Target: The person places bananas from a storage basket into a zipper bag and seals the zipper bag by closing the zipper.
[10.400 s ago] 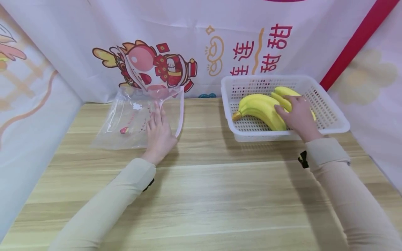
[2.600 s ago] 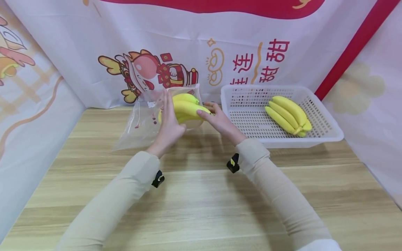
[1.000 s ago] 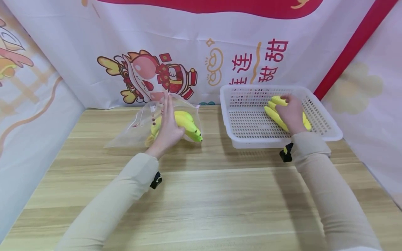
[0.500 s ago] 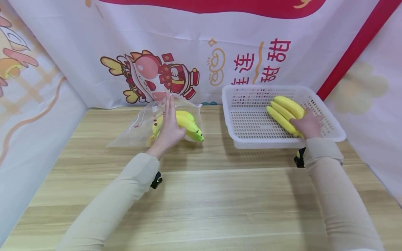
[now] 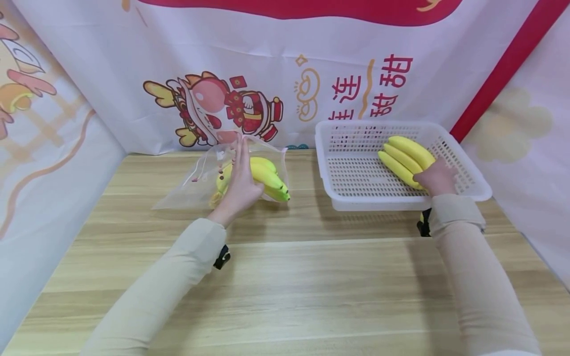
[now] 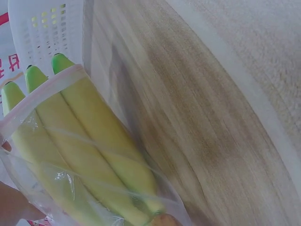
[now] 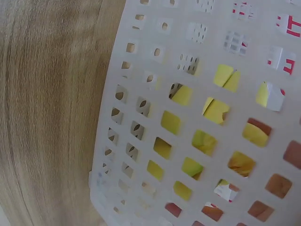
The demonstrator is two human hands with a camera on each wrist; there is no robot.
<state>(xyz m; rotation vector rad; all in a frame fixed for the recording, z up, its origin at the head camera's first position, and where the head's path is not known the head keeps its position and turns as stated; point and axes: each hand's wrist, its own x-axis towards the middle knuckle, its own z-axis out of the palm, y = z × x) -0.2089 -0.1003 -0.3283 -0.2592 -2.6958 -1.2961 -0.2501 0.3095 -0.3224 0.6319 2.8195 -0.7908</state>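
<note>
A clear plastic bag [image 5: 189, 184] lies on the wooden table [image 5: 289, 277] with a bunch of yellow bananas [image 5: 267, 174] in its mouth. My left hand [image 5: 240, 179] stands on edge there, straight fingers propping the bag's rim up. In the left wrist view the bananas [image 6: 84, 141] lie under the film, green tips past the pink rim [image 6: 51, 87]. My right hand [image 5: 438, 177] grips the stem end of a second banana bunch [image 5: 406, 154] in the white perforated basket [image 5: 356, 175]. The right wrist view shows only the basket wall [image 7: 141, 141] with yellow through its holes.
Printed cloth walls close in the table at the back [image 5: 311, 74], left [image 5: 44, 173] and right [image 5: 530, 148]. The basket sits at the back right, close to the cloth. Bare wood stretches from the bag and basket to the near edge.
Since one second ago my right hand slid from the top of the basket bunch to its near stem end and closed on it. The left hand and bag have stayed put.
</note>
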